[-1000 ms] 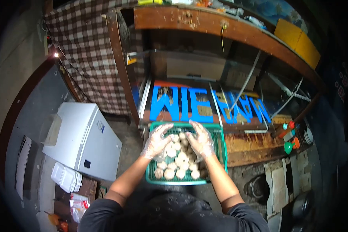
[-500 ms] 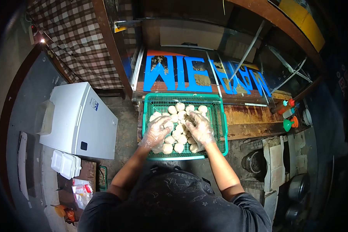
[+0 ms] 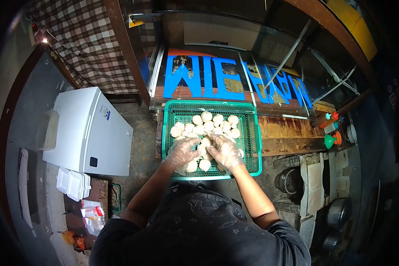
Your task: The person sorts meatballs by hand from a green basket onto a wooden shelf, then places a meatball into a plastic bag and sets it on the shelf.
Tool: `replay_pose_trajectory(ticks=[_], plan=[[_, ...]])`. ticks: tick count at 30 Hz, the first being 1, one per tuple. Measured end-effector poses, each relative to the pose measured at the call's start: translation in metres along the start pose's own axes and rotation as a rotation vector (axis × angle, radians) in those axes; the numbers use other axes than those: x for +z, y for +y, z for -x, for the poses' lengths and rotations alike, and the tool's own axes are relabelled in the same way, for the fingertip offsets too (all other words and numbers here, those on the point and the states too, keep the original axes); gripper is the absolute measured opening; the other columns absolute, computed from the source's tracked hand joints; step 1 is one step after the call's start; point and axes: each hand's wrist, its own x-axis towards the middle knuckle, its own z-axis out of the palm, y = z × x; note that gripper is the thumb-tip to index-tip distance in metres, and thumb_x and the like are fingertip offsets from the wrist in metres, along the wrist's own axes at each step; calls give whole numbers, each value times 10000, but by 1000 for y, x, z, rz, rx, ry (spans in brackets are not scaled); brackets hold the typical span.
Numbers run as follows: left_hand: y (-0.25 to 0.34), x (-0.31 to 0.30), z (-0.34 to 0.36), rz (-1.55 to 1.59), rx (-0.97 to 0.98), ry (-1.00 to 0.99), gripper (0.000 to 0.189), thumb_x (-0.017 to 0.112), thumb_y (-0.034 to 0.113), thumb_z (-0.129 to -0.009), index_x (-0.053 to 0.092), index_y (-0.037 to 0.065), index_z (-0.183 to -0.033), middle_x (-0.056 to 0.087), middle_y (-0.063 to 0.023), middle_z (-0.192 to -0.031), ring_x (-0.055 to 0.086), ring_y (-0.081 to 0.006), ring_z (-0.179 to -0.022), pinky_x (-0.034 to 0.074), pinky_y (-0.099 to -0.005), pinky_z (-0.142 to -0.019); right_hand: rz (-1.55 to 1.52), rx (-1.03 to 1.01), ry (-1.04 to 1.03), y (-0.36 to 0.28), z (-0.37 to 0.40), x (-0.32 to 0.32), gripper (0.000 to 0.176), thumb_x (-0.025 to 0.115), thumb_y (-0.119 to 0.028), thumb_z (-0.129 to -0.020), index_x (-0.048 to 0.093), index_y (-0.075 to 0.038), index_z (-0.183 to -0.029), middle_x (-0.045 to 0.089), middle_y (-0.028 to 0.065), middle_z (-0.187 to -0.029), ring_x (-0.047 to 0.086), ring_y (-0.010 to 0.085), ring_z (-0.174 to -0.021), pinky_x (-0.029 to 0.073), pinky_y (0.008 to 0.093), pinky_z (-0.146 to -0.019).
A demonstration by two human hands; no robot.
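Observation:
A green plastic basket (image 3: 258, 146) holds several pale, lumpy balls (image 3: 207, 116), which look like dough balls or meatballs. Both my hands wear clear plastic gloves and are inside the basket, low over the balls. My left hand (image 3: 183, 153) is at the left side, fingers curved inward and apart, touching or just above the balls. Facing it, my right hand (image 3: 226, 153) has its thumb and fingers spread beside the balls in the middle. A few balls lie between the two hands, and some under the palms are hidden.
Behind the basket is a glass case with blue lettering (image 3: 207, 77). A wooden bench (image 3: 288, 133) extends right, with squeeze bottles (image 3: 330, 119) at its end. At left stand a white chest freezer (image 3: 91, 133), foam boxes (image 3: 73, 182) and plastic packets (image 3: 93, 217). Metal pots (image 3: 339, 212) sit lower right.
Both hands have come a little closer together over the middle balls, with the fingers curving inward. Some balls between them have shifted. The whole view has tilted slightly.

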Motion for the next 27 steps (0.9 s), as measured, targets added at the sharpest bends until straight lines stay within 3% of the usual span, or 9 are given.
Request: replay_pose_trajectory(ticks=[4, 6, 9, 12, 15, 21, 22, 24, 27], plan=[[-2, 0, -1, -50, -28, -39, 466, 756, 195, -816, 641, 12, -1229, 649, -181, -1234, 612, -312, -1165, 475, -377, -1008, 29, 83, -143, -12, 0, -2, 522, 647, -276, -869, 562, -54, -1333, 648, 168, -1195, 612, 339, -1133, 474, 422, -1000], [-3, 2, -2, -45, -38, -31, 490, 783, 137, -800, 631, 2, -1246, 677, -154, -1175, 666, -232, -1040, 530, -338, -913, 36, 99, -177, -16, 0, -2, 520, 649, -268, -865, 565, -51, -1331, 643, 177, -1211, 613, 341, -1134, 466, 417, -1010], [-5, 4, -2, 77, -139, -86, 486, 763, 145, -831, 615, 6, -1273, 678, -151, -1188, 666, -210, -1032, 525, -329, -917, 42, 102, -222, -15, 1, 3, 526, 655, -271, -857, 569, -49, -1326, 640, 186, -1222, 620, 339, -1128, 477, 418, -997], [-10, 3, -9, -35, -141, -150, 479, 738, 149, -859, 600, 7, -1295, 685, -147, -1180, 668, -205, -1022, 524, -330, -910, 24, 104, -221, -15, 1, 9, 525, 665, -281, -849, 579, -44, -1309, 639, 190, -1228, 627, 347, -1117, 492, 423, -971], [-10, 3, -12, 10, -247, -213, 488, 687, 222, -876, 585, 51, -1321, 693, -148, -1155, 658, -268, -1079, 504, -369, -936, 65, 148, -227, -19, 1, 12, 523, 675, -296, -843, 587, -45, -1294, 651, 190, -1202, 635, 352, -1098, 508, 430, -940], [-21, 8, -18, 155, -368, -287, 452, 675, 188, -874, 594, 75, -1304, 696, -145, -1143, 665, -261, -1043, 514, -369, -903, 95, 176, -269, -21, -3, 18, 459, 668, -309, -851, 611, -77, -1243, 677, 185, -1131, 652, 350, -1056, 516, 442, -903], [-34, 14, -19, 154, -367, -289, 452, 675, 188, -874, 594, 75, -1304, 696, -145, -1143, 665, -261, -1043, 514, -369, -903, 136, 164, -253, -20, -3, 20, 429, 664, -308, -856, 618, -84, -1220, 680, 184, -1121, 654, 349, -1051, 517, 443, -896], [-48, 20, -20, 102, -148, -263, 425, 658, 184, -888, 591, 81, -1296, 692, -159, -1139, 665, -270, -1034, 515, -375, -896, 176, 153, -235, -16, -2, 27, 400, 659, -307, -861, 625, -91, -1197, 683, 184, -1111, 656, 347, -1046, 517, 443, -889], [-42, 18, -20, -41, -103, -253, 407, 645, 169, -898, 583, 61, -1285, 688, -175, -1123, 663, -290, -1031, 516, -380, -899, 234, 114, -197, -8, -2, 37, 435, 652, -356, -869, 618, -119, -1232, 692, 180, -1068, 664, 357, -997, 516, 456, -867]])
